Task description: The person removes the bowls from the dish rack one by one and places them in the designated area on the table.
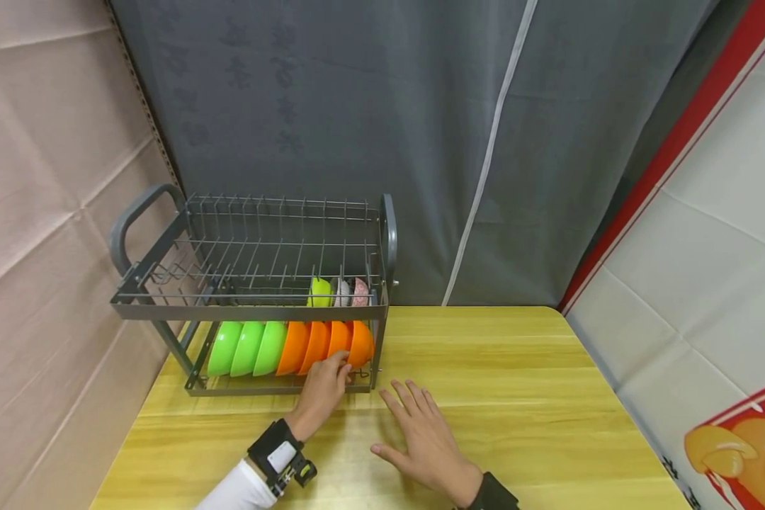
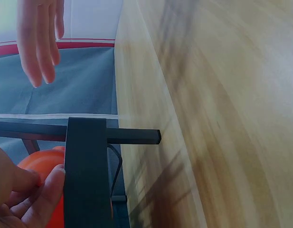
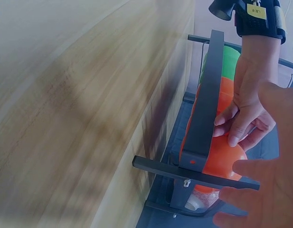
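I see the person's left hand [image 1: 324, 384] pinching the rightmost rounded, glossy orange bowl [image 1: 361, 345], which stands on its side at the right end of the lower tier in the dark grey metal dish rack [image 1: 248, 312]. I have the right hand [image 1: 426, 445] spread wide over the yellowish wooden table [image 1: 523, 382].

A grey curtain [image 1: 382, 142] hangs behind the wood-grain table [image 1: 535, 411], between pale, creased side walls [image 1: 44, 170].

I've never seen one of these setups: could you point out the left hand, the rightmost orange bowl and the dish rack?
Left hand [image 1: 322, 388]: head view, back of the hand.
Rightmost orange bowl [image 1: 362, 343]: head view, outer side.
Dish rack [image 1: 242, 313]: head view, upper front rail.
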`<state>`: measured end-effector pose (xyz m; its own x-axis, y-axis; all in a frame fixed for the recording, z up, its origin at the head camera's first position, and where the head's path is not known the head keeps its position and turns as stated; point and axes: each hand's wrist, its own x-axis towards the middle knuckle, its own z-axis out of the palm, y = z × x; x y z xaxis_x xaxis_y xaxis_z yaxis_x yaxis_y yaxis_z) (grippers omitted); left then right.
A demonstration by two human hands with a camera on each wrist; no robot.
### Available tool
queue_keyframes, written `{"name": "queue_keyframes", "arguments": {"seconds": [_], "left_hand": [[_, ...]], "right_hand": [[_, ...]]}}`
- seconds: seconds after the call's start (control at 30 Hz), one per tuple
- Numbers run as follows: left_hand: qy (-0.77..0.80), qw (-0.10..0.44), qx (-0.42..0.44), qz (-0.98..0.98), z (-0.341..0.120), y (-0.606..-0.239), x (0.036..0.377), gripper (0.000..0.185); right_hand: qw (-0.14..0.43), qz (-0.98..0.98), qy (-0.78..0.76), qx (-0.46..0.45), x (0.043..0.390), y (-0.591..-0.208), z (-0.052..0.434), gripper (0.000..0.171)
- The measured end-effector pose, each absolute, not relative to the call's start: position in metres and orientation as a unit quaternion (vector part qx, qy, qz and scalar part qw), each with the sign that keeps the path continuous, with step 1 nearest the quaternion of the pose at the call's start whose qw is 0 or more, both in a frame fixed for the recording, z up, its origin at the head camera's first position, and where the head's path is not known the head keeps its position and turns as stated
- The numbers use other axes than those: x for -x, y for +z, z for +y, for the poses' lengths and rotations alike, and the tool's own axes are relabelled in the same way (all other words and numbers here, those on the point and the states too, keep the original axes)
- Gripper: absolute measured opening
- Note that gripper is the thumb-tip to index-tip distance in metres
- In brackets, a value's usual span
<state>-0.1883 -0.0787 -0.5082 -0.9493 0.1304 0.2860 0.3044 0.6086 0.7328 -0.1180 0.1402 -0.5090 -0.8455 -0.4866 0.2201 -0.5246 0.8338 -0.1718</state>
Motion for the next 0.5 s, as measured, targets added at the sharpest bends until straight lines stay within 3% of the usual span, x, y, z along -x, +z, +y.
{"name": "queue_keyframes", "arguments": {"seconds": [0.5], "left_hand": [[-0.486,0.086,0.092,-0.865,-0.0810,-0.5088,0.1877,0.018]], "right_hand": [[0.082,-0.954,0.111,-0.266,0.1174,-0.5051,0.1396,0.085]]}}
